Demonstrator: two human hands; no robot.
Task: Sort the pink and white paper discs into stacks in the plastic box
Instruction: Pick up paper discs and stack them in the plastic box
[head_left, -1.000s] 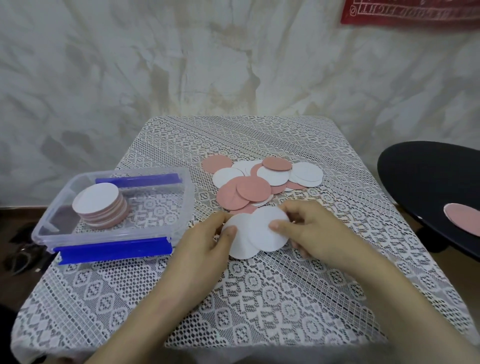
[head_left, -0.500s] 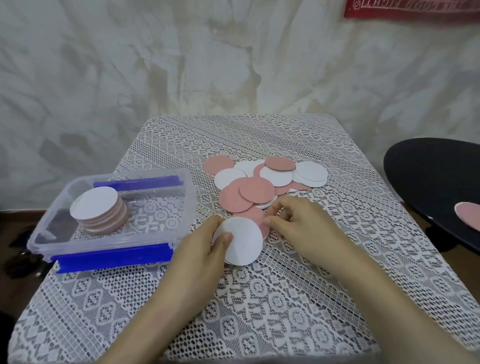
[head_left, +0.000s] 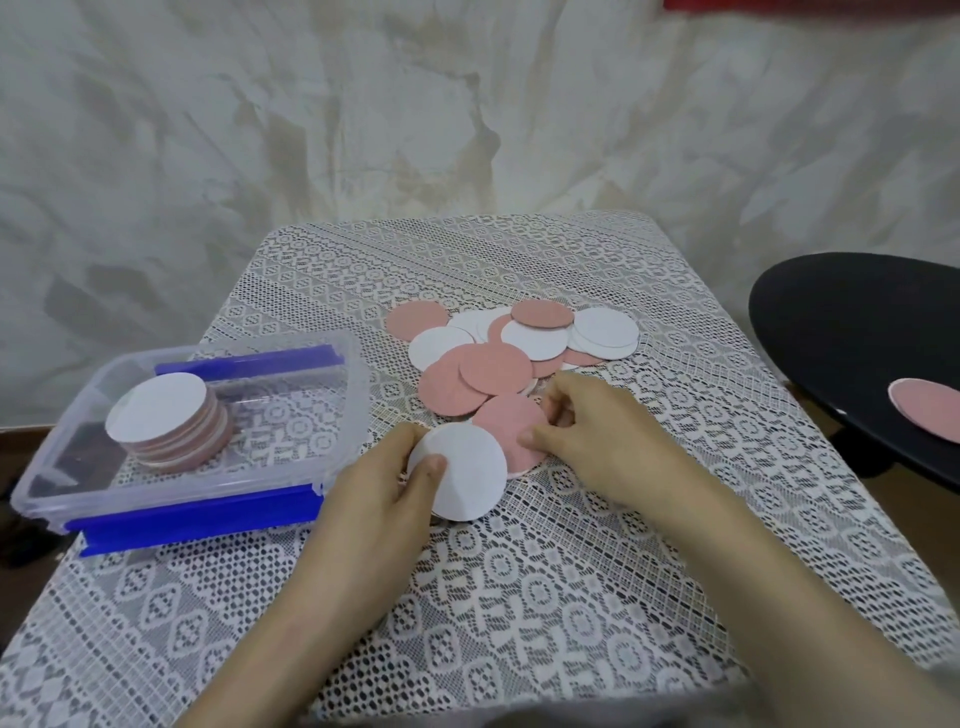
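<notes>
your left hand (head_left: 379, 483) now grips the white disc (head_left: 465, 478) alone at frame centre; your right hand (head_left: 587, 431) has shifted to pinch the pink disc (head_left: 506, 426) just above, so collecting likely continues.

One clear plastic box (head_left: 208, 488) holds one stack (head_left: 166, 421) of discs. Right of the box, one loose pile (head_left: 493, 374) shows about seven pink and six white discs; they overlap, so the count is uncertain. Two hands: the left hand (head_left: 379, 499) holds one white disc (head_left: 467, 478), and the right hand (head_left: 597, 447) pinches one pink disc (head_left: 506, 426). Farthest right of the box, one lone pink disc (head_left: 930, 415) lies on one black round surface (head_left: 857, 322).
</notes>
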